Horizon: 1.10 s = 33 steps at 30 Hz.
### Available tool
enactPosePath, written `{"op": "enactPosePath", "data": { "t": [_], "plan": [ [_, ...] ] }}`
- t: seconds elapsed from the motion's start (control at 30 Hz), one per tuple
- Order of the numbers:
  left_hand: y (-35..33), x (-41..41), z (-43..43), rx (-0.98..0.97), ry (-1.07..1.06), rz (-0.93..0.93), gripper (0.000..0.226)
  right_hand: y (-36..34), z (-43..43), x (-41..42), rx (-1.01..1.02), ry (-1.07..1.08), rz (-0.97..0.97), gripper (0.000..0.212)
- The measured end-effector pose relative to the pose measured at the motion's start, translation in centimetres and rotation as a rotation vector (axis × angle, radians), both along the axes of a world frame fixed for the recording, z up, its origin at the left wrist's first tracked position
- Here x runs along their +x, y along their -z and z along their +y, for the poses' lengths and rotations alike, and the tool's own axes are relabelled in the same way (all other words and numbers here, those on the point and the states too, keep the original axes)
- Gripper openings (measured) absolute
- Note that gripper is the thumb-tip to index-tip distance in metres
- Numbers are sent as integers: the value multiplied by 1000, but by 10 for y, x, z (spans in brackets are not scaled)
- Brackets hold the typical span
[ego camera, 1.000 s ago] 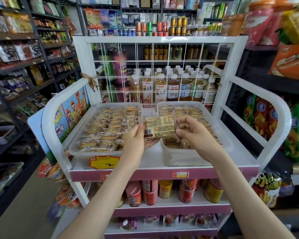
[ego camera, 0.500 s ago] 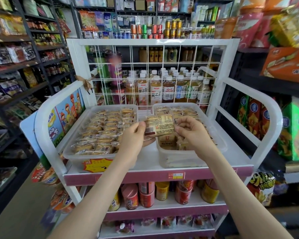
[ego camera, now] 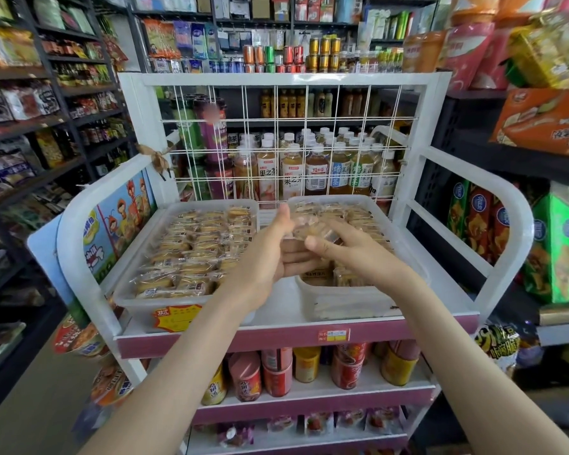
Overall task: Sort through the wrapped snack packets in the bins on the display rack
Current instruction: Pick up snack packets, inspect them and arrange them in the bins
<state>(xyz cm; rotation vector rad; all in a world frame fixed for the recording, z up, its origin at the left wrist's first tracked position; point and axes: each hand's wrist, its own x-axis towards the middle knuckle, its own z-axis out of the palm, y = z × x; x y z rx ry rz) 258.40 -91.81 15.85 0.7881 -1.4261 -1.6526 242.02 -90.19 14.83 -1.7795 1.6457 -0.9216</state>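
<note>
Head camera view, centre of frame: two bare hands meet around one wrapped snack packet [ego camera: 316,228], which is blurred. The right hand [ego camera: 355,254] curls its fingers over the packet. The left hand [ego camera: 266,257] has its thumb upright at the packet's left edge and its fingers straight beneath; whether it grips is unclear. The packet is above the right bin [ego camera: 345,305]. Beside that is the left bin [ego camera: 125,292]. Both bins hold many similar packets and sit on the top shelf of one white display rack [ego camera: 276,79].
</note>
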Motion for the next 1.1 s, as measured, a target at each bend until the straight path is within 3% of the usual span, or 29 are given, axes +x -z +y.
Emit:
{"op": "enactPosePath", "data": {
  "t": [0.1, 0.17, 0.3, 0.4, 0.53, 0.67, 0.8, 0.87, 1.0, 1.1],
  "plan": [
    [2, 8, -8, -36, 32, 7, 76, 4, -2, -13, 76, -54, -222, 65],
    [0, 13, -11, -143, 39, -100, 75, 6, -3, -20, 55, -30, -283, 44],
    [10, 20, -15, -509, -19, -548, 57, 10, 0, -25, -33, -21, 8, 18],
    [23, 19, -19, -644, 40, -798, 84, 12, 2, -25, -18, -59, 137, 15],
    [33, 16, -25, -744, 128, -985, 104, 10, 4, -25, 136, -115, 368, 54],
    [40, 15, -31, -784, 191, -1137, 102, 9, 9, -19, 261, -240, 497, 52],
    [46, 11, -37, -907, 236, -1274, 91, 24, 3, -11, 286, -170, 871, 53],
    [50, 10, -38, -956, 260, -1334, 86, 29, 1, -8, 263, -158, 942, 54],
    [58, 9, -34, -1077, 225, -1449, 81, 26, -1, -13, 213, -158, 727, 50],
    [65, 9, -31, -1180, 164, -1520, 78, 29, -14, -24, -58, 1, 529, 40]
  ]
}}
